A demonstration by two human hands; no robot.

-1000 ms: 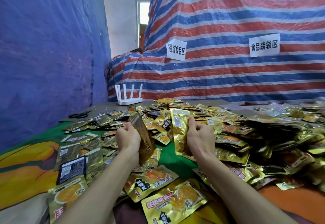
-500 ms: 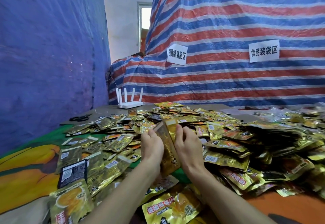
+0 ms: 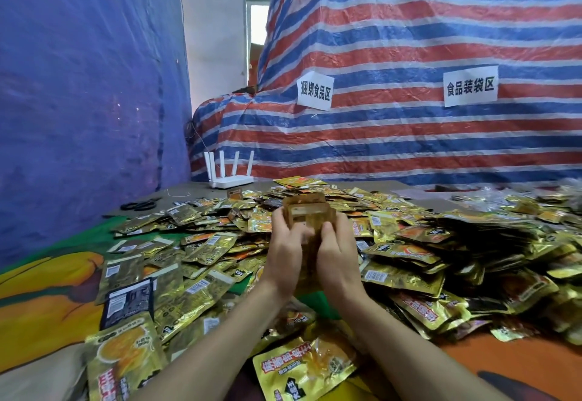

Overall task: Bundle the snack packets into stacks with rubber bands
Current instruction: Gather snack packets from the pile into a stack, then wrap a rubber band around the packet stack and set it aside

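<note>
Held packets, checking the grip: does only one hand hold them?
No, the left hand and the right hand both grip the held packets between them.

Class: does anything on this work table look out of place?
A white plastic router with upright antennas stands at the table's far edge, behind the loose gold foil snack packets; it has no part in bundling.

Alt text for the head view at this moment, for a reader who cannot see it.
The left hand and right hand grip a stack of gold snack packets between them, above a heap of loose packets. A white router and black scissors sit at the far left; a striped tarp with two paper signs hangs behind.
</note>
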